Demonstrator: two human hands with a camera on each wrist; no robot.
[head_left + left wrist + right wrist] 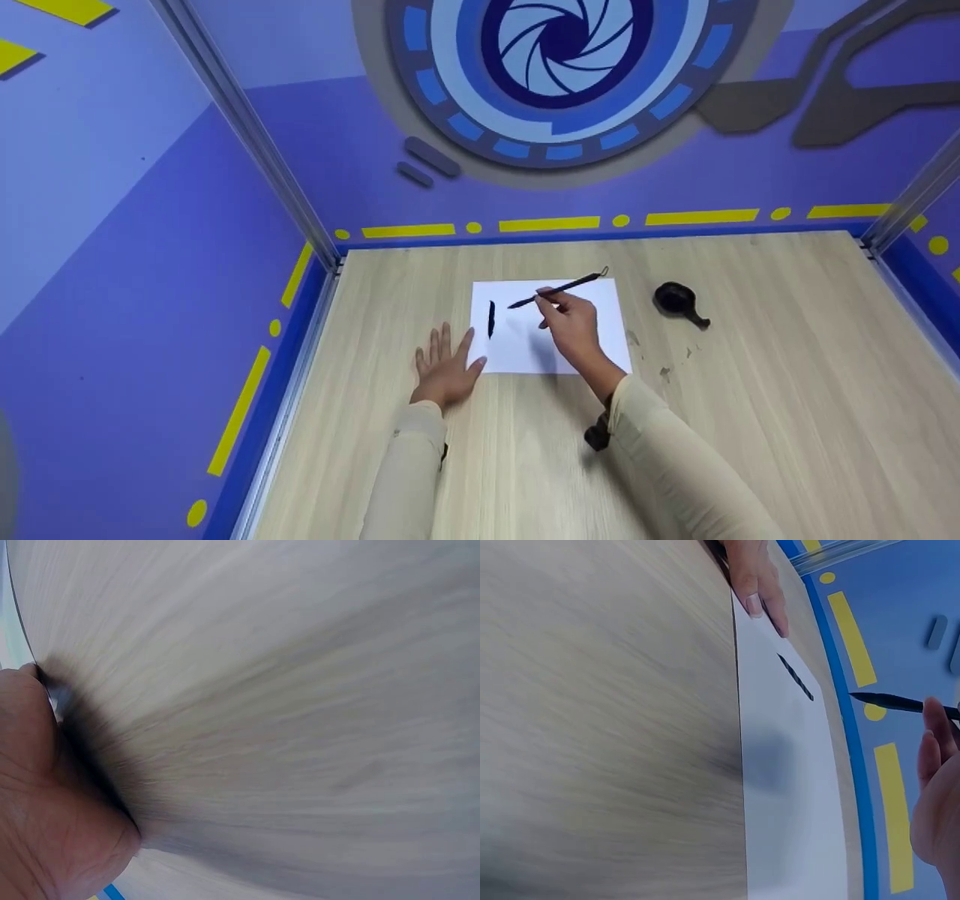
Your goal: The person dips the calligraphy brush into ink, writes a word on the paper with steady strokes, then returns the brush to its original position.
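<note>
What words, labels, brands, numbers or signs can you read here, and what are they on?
There are none: no word, label, brand or number can be read.
Paper: one black stroke, too bare to say it is a letter or number.
Back wall: a round emblem and yellow dashes and dots, no lettering.
Brush and dish: no lettering shows.

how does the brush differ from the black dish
The brush is long and slim; the dish is round with a short handle. The brush is held in the right hand above the paper; the dish rests on the table, right of the paper. Both are black.
</note>
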